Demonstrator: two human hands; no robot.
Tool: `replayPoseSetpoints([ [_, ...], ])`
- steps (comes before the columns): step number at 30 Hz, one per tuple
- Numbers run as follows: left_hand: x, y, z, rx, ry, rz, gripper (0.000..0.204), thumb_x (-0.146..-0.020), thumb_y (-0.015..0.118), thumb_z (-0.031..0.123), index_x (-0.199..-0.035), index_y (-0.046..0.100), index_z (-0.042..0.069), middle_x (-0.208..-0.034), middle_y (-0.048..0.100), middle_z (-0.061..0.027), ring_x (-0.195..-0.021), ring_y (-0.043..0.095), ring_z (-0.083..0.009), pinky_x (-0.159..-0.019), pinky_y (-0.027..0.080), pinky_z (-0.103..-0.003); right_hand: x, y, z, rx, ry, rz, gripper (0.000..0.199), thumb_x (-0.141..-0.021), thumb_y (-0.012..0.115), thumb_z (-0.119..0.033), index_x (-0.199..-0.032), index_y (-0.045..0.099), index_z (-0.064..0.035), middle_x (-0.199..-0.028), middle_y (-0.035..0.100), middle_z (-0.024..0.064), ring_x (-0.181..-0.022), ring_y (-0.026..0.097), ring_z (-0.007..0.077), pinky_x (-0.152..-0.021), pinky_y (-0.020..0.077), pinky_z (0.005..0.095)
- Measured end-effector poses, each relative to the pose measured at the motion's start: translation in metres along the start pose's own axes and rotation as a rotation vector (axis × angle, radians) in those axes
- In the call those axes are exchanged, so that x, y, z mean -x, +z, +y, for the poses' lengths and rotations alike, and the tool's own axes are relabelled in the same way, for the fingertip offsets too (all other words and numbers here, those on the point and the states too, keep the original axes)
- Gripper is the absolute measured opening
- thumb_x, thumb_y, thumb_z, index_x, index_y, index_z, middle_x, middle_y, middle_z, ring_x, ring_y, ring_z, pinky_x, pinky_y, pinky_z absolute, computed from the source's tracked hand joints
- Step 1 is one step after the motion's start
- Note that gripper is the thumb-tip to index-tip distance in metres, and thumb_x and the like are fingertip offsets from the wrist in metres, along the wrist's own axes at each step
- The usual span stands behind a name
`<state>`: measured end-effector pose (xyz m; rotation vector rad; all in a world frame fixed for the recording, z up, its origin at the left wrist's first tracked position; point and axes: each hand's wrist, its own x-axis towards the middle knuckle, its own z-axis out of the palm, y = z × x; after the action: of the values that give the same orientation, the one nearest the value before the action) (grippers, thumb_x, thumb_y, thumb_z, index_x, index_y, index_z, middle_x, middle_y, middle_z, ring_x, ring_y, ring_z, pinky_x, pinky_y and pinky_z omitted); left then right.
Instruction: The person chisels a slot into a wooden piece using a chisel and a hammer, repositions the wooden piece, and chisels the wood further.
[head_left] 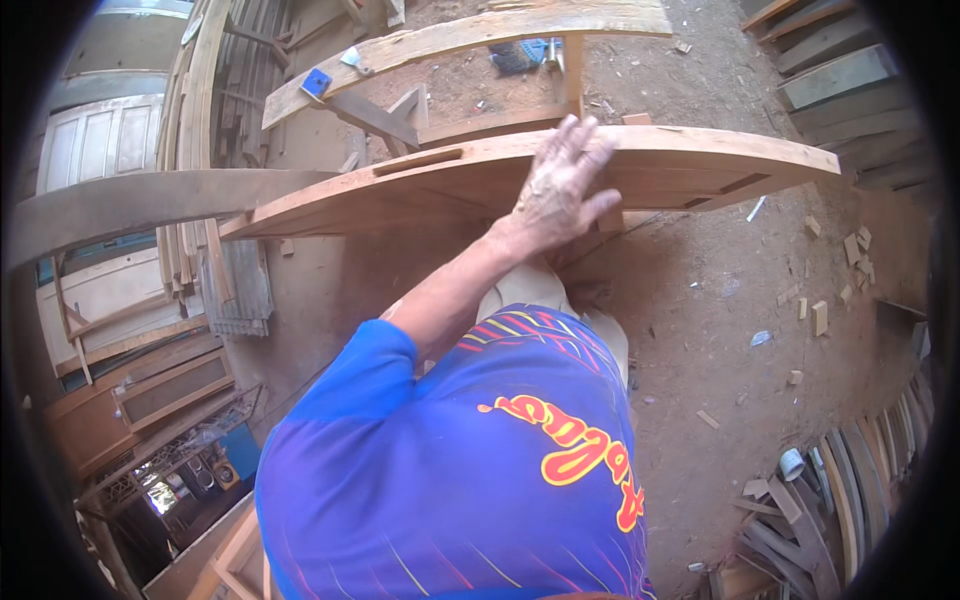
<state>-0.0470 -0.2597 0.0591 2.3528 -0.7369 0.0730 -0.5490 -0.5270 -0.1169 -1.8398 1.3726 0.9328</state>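
Observation:
A wooden door panel (pixel 400 195) stands on its long edge in front of me, with its narrow edge facing up. A long slot (pixel 418 162) is cut into that edge, left of the middle. My left hand (pixel 562 185) reaches across to the panel, palm down over the top edge, fingers stretched out and thumb apart. It appears to rest on the edge and grips nothing. Dust or pale smears mark the back of the hand. My right hand is out of view.
Behind the panel is a rough plank bench (pixel 470 38) bearing a small blue object (pixel 316 82). A grey curved board (pixel 150 205) extends left. Timber stacks (pixel 190 110) line the left; more boards (pixel 850 480) lie at lower right. Offcuts (pixel 820 318) litter the dirt floor.

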Motion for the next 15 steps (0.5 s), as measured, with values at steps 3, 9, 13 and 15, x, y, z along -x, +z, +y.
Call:
replayPoseSetpoints([
  [3,-0.014,0.048,-0.013,-0.157,-0.112,0.190,0.068,-0.096,0.073,0.038,-0.151,0.050,0.005,-0.156,0.046,-0.0240,-0.149,0.038,-0.0436,-0.124,0.024,-0.057,-0.031,-0.039,0.002,-0.012,-0.037,-0.006,0.059,-0.095,0.067,-0.047,-0.118,0.068,0.0074,-0.114,0.071,0.0345,-0.110,0.069,0.0469,-0.092,0.0512,0.0525],
  [9,-0.023,0.090,-0.025,-0.381,-0.102,0.357,0.064,-0.093,0.073,0.041,-0.143,0.056,0.005,-0.136,0.060,-0.0169,-0.131,0.051,-0.0367,-0.113,0.033,-0.054,-0.113,-0.077,0.025,-0.013,0.052,0.038,0.066,-0.094,0.067,-0.045,-0.129,0.064,0.0109,-0.127,0.067,0.0356,-0.120,0.067,0.0426,-0.098,0.0503,0.0507],
  [13,-0.035,0.101,-0.017,-0.483,-0.129,0.434,0.054,-0.098,0.067,0.043,-0.140,0.058,0.009,-0.132,0.061,-0.0128,-0.129,0.052,-0.0324,-0.112,0.031,-0.051,-0.156,-0.116,0.025,-0.019,0.083,0.055,0.067,-0.094,0.066,-0.043,-0.132,0.063,0.0127,-0.130,0.066,0.0356,-0.122,0.066,0.0404,-0.100,0.0500,0.0499],
  [15,-0.035,0.102,-0.014,-0.506,-0.154,0.426,0.053,-0.099,0.064,0.044,-0.139,0.058,0.010,-0.132,0.061,-0.0120,-0.129,0.052,-0.0316,-0.113,0.030,-0.050,-0.160,-0.152,0.015,-0.027,0.060,0.041,0.066,-0.094,0.066,-0.042,-0.131,0.063,0.0129,-0.128,0.066,0.0355,-0.121,0.067,0.0401,-0.099,0.0502,0.0497],
])
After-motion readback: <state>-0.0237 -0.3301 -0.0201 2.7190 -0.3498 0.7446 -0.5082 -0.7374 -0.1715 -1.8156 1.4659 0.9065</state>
